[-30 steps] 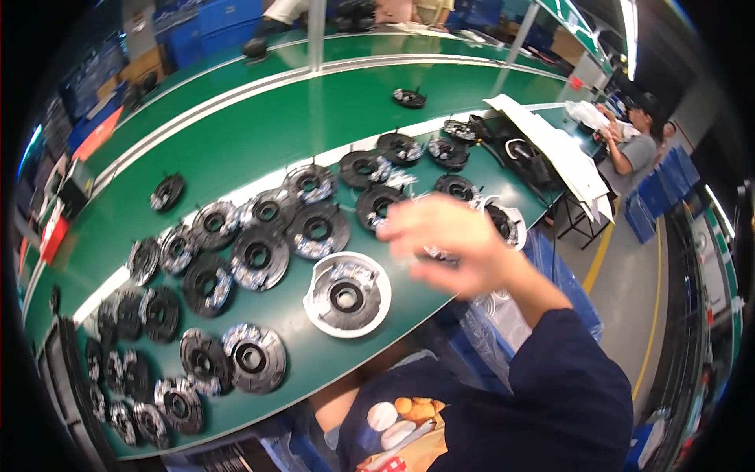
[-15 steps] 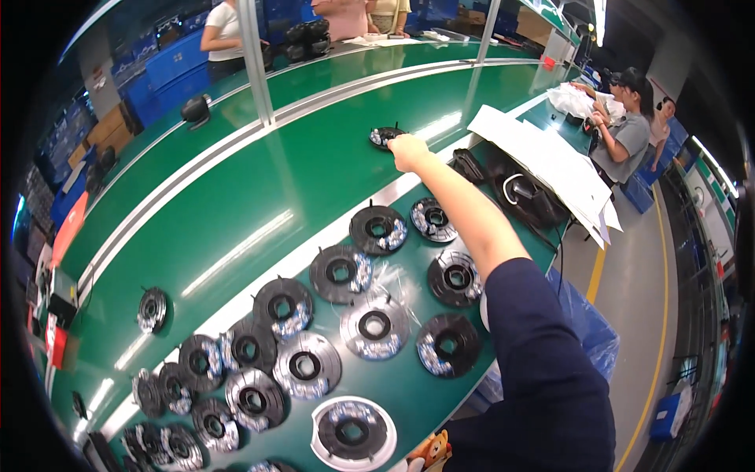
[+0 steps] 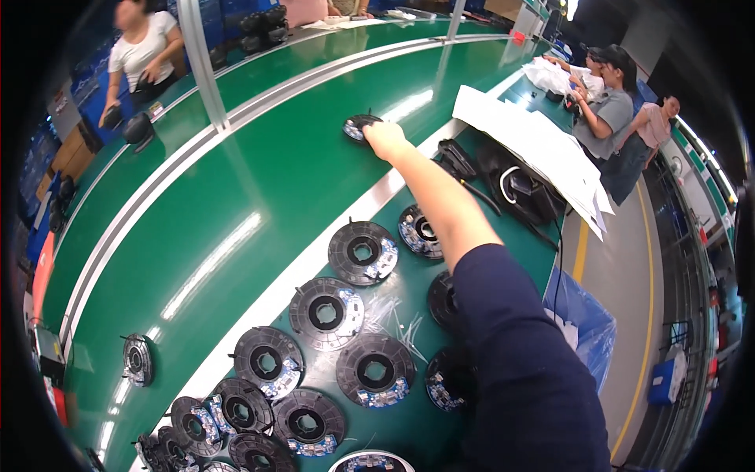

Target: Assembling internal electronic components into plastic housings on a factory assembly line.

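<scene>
My right hand (image 3: 384, 140) reaches out over the green belt, its fingers closed on the near right edge of a black round disc (image 3: 355, 127). Blue-and-white circuit board pieces show on that disc, and a thin black stub sticks up from it. My left hand is out of view. Below my outstretched arm, several similar black discs with open centres lie on the green table, among them one disc (image 3: 363, 252) near the belt, another disc (image 3: 326, 313), and a disc (image 3: 376, 371) further down. My sleeve partly covers the discs on the right.
A lone disc (image 3: 138, 359) lies on the belt at left. White sheets (image 3: 535, 149) cover a black bag (image 3: 515, 185) beside my arm. Thin clear strips (image 3: 385, 318) lie between discs. A metal post (image 3: 197, 63) rises beyond the belt. People stand at far left and right.
The whole view has shifted, so the table's discs appear lower and larger. My right hand stays at the disc on the belt. A person at far left has come further into view.
</scene>
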The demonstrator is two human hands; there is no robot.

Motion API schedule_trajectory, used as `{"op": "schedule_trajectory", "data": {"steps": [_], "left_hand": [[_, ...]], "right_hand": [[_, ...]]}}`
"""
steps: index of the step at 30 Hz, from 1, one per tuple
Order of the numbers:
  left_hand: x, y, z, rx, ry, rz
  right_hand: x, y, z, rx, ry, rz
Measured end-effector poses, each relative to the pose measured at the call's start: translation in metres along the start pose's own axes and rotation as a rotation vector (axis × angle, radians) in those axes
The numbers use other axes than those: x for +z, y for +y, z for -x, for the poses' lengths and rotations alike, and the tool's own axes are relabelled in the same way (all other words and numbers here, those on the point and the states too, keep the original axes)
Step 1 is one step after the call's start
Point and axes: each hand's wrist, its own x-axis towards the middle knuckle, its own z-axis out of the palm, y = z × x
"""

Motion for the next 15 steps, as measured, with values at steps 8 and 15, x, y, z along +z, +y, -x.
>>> {"op": "schedule_trajectory", "data": {"steps": [8,15], "left_hand": [[-0.012,-0.017,0.006,0.051,-0.031,-0.033],[-0.035,-0.022,0.019,0.076,-0.035,-0.052]], "right_hand": [[-0.145,0.022,0.101,-0.118,-0.062,-0.108],[-0.195,0.060,0.247,-0.084,-0.369,-0.086]]}}
